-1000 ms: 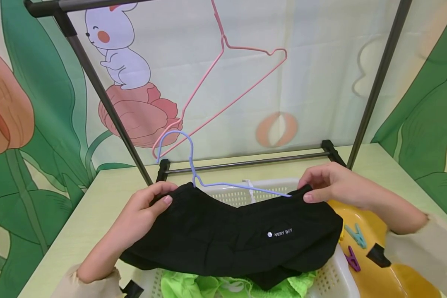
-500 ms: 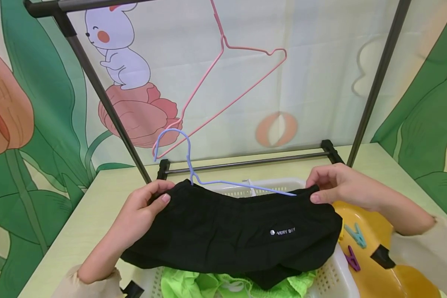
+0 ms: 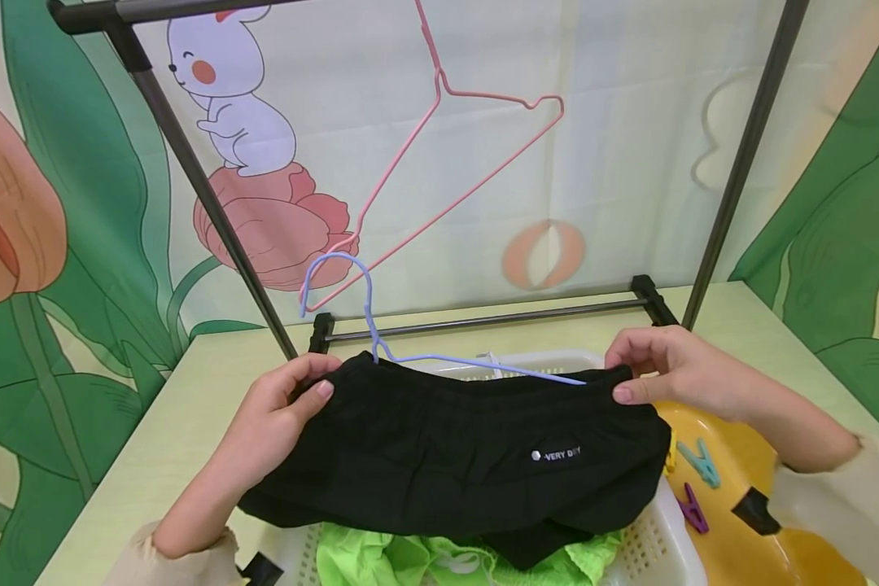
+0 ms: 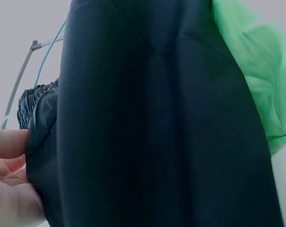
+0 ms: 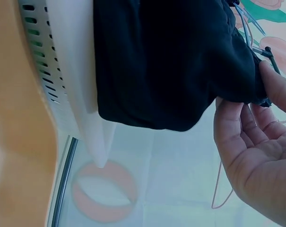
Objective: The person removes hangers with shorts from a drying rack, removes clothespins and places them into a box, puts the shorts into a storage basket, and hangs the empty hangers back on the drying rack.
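Observation:
Black shorts (image 3: 454, 464) with a small white print are stretched out by the waistband between both hands. At the left end of the waistband, my left hand (image 3: 282, 415) pinches the cloth between thumb and fingers. My right hand (image 3: 674, 374) pinches the other end of the waistband, seen close up in the right wrist view. A blue hanger (image 3: 439, 358) sits partly inside the waistband; its hook and one arm show above it, while the rest is hidden in the shorts. In the left wrist view the black cloth (image 4: 166, 123) fills most of the picture.
Under the shorts stands a white basket (image 3: 674, 529) holding bright green cloth (image 3: 366, 561). A yellow tray (image 3: 740, 456) with a teal clothespin (image 3: 699, 464) and a purple clothespin (image 3: 693, 510) lies to the right. Behind, a pink hanger (image 3: 476, 191) hangs within the black rack (image 3: 212, 195).
My right hand has moved slightly right, pulling the waistband straighter so its sag has gone. The blue hanger's hook has shifted a little left. My left hand has barely moved.

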Demonstrator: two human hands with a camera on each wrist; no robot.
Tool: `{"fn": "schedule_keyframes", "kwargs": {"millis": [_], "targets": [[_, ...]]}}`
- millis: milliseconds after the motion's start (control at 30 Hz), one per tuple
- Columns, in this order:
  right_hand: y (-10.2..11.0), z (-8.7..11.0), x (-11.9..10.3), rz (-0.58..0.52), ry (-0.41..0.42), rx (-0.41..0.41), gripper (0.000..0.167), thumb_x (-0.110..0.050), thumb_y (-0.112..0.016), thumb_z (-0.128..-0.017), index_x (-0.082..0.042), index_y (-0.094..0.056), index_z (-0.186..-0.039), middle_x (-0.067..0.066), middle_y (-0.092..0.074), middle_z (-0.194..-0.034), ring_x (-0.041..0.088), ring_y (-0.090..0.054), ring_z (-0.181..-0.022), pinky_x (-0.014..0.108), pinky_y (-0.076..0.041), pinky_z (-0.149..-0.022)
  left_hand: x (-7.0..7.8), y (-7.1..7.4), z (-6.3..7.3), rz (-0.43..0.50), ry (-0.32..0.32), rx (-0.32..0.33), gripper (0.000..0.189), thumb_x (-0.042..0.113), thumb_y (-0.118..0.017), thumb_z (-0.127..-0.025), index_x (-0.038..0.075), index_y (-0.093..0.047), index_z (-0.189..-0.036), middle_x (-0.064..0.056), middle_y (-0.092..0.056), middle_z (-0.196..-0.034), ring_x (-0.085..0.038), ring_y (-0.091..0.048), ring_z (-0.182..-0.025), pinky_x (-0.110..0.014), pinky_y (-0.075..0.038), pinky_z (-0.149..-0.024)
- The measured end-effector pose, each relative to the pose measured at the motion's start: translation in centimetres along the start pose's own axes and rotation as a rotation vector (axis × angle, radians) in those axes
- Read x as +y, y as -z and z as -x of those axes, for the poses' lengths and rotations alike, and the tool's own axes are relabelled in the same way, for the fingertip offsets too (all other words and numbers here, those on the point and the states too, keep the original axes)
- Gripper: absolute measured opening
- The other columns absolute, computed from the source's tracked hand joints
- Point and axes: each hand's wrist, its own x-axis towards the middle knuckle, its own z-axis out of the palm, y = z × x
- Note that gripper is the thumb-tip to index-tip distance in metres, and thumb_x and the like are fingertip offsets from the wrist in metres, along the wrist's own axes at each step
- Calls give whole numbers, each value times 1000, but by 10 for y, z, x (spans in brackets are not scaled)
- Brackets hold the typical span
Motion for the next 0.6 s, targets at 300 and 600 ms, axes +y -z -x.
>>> {"fn": "schedule_keyframes", "kwargs": {"millis": [300,600], "targets": [[-3,3,-1,51,33,59,19,-5,-62,-80,-3,-50,-95,-3,-54,-83,9,-52,-73,24,-45,-61,0,1,0,1,6,3,23,6,-50,-89,-1,-56,-109,-12,-60,-101,-7,-52,-87,-15,-42,-78],[-7,5,1,146,27,174,22,-3,-65,-77,-4,-50,-93,-6,-49,-85,9,-49,-72,22,-45,-61,-2,3,1,23,13,8,23,6,-49,-89,-2,-55,-110,-12,-59,-101,-2,-50,-86,-14,-42,-77]]}}
